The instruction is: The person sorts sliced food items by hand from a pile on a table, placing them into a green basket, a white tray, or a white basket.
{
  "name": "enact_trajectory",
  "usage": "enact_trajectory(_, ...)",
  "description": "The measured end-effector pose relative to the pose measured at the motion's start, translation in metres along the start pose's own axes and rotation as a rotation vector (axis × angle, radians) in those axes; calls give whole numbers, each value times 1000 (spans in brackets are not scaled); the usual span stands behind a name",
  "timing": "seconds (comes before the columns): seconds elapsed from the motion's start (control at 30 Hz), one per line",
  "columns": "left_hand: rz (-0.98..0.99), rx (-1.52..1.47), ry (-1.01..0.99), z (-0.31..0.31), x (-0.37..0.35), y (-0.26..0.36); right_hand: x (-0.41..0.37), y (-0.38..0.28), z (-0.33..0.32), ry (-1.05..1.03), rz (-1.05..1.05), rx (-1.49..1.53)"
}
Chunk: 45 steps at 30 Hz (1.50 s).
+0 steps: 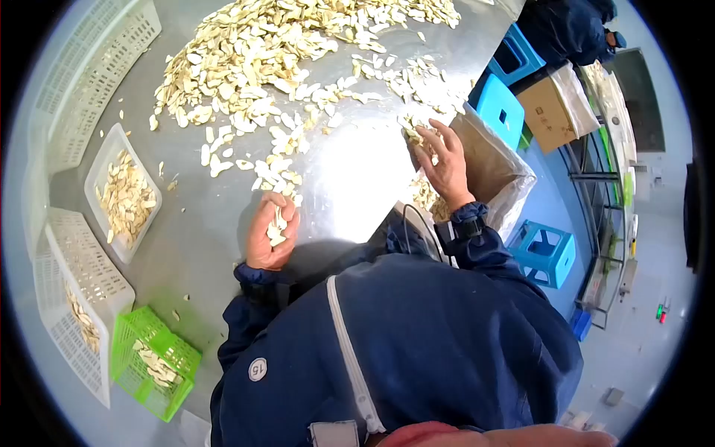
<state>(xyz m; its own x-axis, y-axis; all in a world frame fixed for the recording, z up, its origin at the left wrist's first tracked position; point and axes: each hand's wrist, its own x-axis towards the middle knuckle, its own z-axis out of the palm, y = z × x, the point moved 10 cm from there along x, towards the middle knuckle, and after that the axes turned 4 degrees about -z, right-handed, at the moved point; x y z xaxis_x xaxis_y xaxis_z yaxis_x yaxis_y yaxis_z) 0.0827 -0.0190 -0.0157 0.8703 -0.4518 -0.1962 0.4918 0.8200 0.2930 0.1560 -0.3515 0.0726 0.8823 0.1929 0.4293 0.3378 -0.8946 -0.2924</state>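
A large heap of pale, flat dried slices (238, 63) covers the far part of the metal table, with a looser trail of them reaching toward me. My left hand (269, 237) is curled palm up around a few of these slices, low over the near part of the table. At the table's right edge is my right hand (447, 167), fingers spread and apart, above a lined box (488, 160) with slices inside. Some slices lie close to its fingertips; I see none gripped in it.
On the left stand a white tray of slices (126, 197), white perforated baskets (82, 261) and a green basket (156, 361). Blue stools (547, 253), a cardboard box (547, 108) and metal racks are on the right. Another person (570, 30) is at the upper right.
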Motion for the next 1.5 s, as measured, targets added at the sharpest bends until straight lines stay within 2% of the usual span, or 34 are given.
enact_trajectory(0.1, 11, 3, -25, 0, 0, 1, -7, 31, -17, 137, 124, 50)
enact_trajectory(0.17, 13, 2, -28, 1, 0, 1, -8, 60, -18, 107, 228, 58)
enact_trajectory(0.2, 13, 0, -24, 1, 0, 1, -7, 58, -22, 144, 184, 6)
enact_trajectory(0.4, 2, -2, -31, 2, 0, 1, 5, 67, -5, -61, 386, 98)
enact_trajectory(0.5, 5, -2, -37, 3, 1, 2, 8, 66, -2, -65, 365, 105)
enact_trajectory(0.6, 5, -6, -29, 4, 1, 1, 8, 74, 5, -154, 456, 154)
enact_trajectory(0.7, 4, -2, -25, 3, 1, 1, 9, 72, 6, -142, 417, 201)
enact_trajectory(0.9, 7, 2, -22, 4, 0, 2, 9, 70, 18, -64, 494, 648)
enact_trajectory(1.0, 8, 14, -29, 2, 0, 1, 10, 87, 3, -49, 500, 359)
enact_trajectory(1.13, 7, 21, -47, 4, 1, 2, 24, 45, -1, -135, 333, 207)
enact_trajectory(1.17, 1, 29, -40, 4, 1, 1, 27, 32, 2, -140, 211, 133)
enact_trajectory(1.3, 2, 38, -19, 3, 0, 2, 38, -17, 25, -200, 36, 133)
enact_trajectory(1.33, 3, 32, -16, 3, 1, 2, 43, -36, 30, -206, -89, 97)
enact_trajectory(1.43, 1, 39, 3, 0, 0, 1, 51, -61, 49, -232, -187, -15)
enact_trajectory(1.5, 31, 33, 43, -1, -9, 2, 52, -51, 60, -234, -179, -33)
